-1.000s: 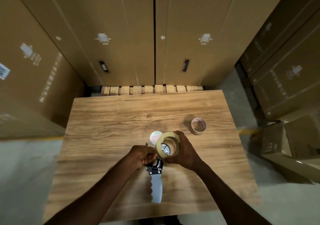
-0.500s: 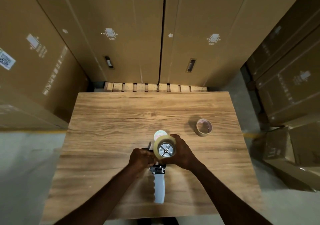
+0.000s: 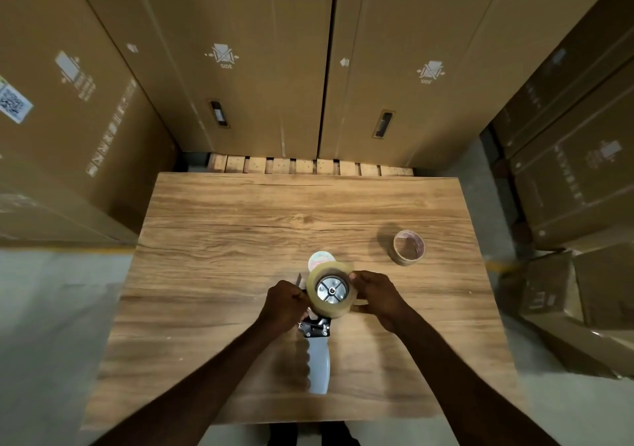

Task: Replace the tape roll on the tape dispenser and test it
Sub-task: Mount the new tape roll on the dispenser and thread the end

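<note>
Tape dispenser (image 3: 317, 353) lying on the wooden tabletop (image 3: 240, 239), pale handle toward the near edge. Fresh tape roll (image 3: 330, 290) seated on its metal hub, near the tabletop's middle. Left hand (image 3: 285, 305) closed around the dispenser's frame just beside the roll; right hand (image 3: 377, 296) gripping the roll's right side. Nearly empty tape core (image 3: 407, 247) well apart to the right. Cardboard boxes (image 3: 240, 68) stacked behind.

Warehouse, stacked cardboard cartons (image 3: 240, 68), pallet (image 3: 308, 166)
</note>
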The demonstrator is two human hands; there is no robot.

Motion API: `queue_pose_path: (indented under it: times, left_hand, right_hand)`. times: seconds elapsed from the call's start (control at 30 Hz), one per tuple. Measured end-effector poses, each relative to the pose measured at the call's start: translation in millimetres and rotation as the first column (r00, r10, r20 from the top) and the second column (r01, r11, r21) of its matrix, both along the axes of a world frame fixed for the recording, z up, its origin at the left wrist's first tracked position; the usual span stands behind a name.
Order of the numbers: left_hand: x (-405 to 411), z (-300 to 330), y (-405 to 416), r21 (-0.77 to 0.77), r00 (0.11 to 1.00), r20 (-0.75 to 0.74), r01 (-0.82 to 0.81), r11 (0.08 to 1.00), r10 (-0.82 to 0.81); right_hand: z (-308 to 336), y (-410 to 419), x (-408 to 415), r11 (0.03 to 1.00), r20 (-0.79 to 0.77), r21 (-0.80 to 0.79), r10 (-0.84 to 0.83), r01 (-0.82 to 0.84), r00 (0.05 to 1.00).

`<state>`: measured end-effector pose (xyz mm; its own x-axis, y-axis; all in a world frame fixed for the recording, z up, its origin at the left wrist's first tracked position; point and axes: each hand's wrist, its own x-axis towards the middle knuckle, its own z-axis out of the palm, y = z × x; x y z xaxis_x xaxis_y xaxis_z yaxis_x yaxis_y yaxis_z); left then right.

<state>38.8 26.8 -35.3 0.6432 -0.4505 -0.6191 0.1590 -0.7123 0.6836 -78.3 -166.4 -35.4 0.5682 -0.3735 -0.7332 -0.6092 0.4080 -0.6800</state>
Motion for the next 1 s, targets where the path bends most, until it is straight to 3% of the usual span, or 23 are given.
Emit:
queue_pose_path:
  times: [0.1,0.17,0.37,0.8,1.0]
  left_hand:
    - [4,10,-6,-0.01,0.945,-0.233,-0.239,0.971,0.23]
    - [7,11,-9,-0.003,0.92,-0.277,-0.29,0.957,0.278]
    - [6,10,-13,0.01,0.94,-0.206,-0.277,0.961,0.273]
    - [11,19,-23,0.083,0.954,-0.22,-0.188,0.979,0.202]
    - [11,17,-30,0.141,0.985,-0.125,-0.104,0.985,0.122]
  right_hand:
    - [-2,-6,-2,0.998,-0.02,0.067,0.013,-0.012,1.0]
    - [-5,-10,-2,0.995,-0.025,0.095,0.022,-0.019,0.999]
    - [-1,-12,1,0.995,-0.04,0.097,0.029,-0.025,0.999]
    - [1,-17,0,0.993,-0.054,0.101,0.06,-0.054,0.997]
    - [-3,-18,2,0.995,-0.091,0.077,0.062,-0.055,0.994]
